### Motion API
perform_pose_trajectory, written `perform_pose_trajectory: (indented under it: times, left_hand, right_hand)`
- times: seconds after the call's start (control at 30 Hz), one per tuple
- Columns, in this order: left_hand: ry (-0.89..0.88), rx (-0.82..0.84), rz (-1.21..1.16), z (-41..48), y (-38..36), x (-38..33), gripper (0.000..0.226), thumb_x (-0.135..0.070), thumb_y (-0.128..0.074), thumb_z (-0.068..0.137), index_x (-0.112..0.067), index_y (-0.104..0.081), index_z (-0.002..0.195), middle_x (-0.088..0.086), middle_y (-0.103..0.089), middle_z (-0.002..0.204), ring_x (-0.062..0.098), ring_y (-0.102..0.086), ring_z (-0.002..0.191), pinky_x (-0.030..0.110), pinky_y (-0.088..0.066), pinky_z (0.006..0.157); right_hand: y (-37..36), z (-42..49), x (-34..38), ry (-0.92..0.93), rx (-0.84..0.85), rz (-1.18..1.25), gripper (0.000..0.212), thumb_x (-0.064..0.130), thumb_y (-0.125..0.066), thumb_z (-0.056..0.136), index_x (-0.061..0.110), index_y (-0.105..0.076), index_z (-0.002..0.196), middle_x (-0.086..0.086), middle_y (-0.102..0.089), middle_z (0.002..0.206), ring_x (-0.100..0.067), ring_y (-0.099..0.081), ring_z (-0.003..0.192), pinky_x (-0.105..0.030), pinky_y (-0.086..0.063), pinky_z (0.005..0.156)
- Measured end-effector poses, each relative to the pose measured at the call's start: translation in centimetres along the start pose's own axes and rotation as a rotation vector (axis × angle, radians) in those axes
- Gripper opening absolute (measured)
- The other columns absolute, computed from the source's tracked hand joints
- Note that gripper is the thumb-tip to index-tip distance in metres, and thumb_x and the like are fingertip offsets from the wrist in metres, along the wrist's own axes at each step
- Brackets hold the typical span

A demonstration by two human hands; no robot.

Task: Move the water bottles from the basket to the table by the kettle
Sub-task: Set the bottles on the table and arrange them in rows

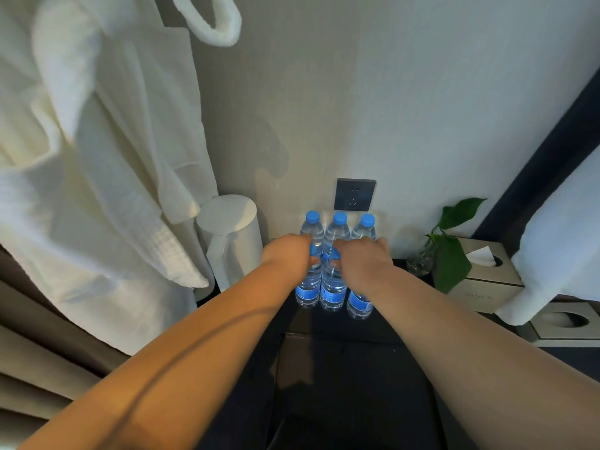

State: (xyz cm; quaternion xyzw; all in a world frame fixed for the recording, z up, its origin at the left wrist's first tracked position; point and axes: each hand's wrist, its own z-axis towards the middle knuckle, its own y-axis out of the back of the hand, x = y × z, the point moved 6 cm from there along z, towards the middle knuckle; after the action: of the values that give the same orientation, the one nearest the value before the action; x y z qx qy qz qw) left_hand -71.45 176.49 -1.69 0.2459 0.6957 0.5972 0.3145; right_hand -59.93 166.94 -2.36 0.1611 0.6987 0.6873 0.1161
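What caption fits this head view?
Left hand and right hand grip water bottles on the dark table beside the white kettle.

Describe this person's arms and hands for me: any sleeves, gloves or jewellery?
Both arms are bare down to the picture's lower edge; no sleeves show. The left hand and right hand wear no gloves, and neither wrist carries a watch or bracelet. Whether any rings are worn cannot be told.
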Motion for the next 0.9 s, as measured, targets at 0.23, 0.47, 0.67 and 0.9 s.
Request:
perform_pose_trajectory:
  times: [0.23, 0.47, 0.67, 0.9]
  left_hand:
    - [-0.123, 0.045, -0.095, -0.2, -0.5, 0.6, 0.025, -0.028, -0.060, 0.098, -0.026, -0.055, 0.123, 0.007, -0.066, 0.107, 0.028, -0.062, 0.091, 0.045, -0.056, 0.082]
    - [-0.076, -0.019, -0.054, 0.2, -0.2, 1.0, 0.018, -0.032, -0.060, 0.099, -0.022, -0.057, 0.113, 0.002, -0.058, 0.090, 0.024, -0.058, 0.081, 0.034, -0.042, 0.066]
    - [-0.039, -0.016, -0.057, 0.4, 0.0, 0.7, 0.021, -0.034, -0.058, 0.100, -0.018, -0.058, 0.114, 0.007, -0.063, 0.098, 0.027, -0.060, 0.085, 0.037, -0.050, 0.072]
    - [-0.031, -0.006, -0.039, 0.4, 0.3, 0.2, 0.019, -0.037, -0.059, 0.099, -0.019, -0.055, 0.104, 0.008, -0.064, 0.098, 0.026, -0.060, 0.084, 0.035, -0.047, 0.071]
  right_hand:
    - [-0.6, 0.0, -0.3, -0.027, 0.005, -0.001, 0.018, 0.045, -0.050, 0.106, 0.028, -0.048, 0.108, 0.009, -0.043, 0.070, -0.023, -0.047, 0.079, -0.045, -0.031, 0.092]
    - [-1.1, 0.0, 0.0, -0.083, -0.049, -0.007, 0.028, 0.051, -0.053, 0.104, 0.027, -0.041, 0.100, 0.009, -0.046, 0.066, -0.021, -0.047, 0.072, -0.045, -0.035, 0.095]
    - [-0.9, 0.8, -0.5, -0.036, -0.001, -0.036, 0.018, 0.028, -0.059, 0.101, 0.025, -0.055, 0.118, 0.008, -0.051, 0.077, -0.024, -0.051, 0.084, -0.043, -0.030, 0.085]
    - [-0.8, 0.9, -0.8, -0.034, 0.009, 0.003, 0.024, 0.034, -0.057, 0.101, 0.026, -0.052, 0.123, 0.005, -0.058, 0.087, -0.024, -0.049, 0.085, -0.043, -0.028, 0.083]
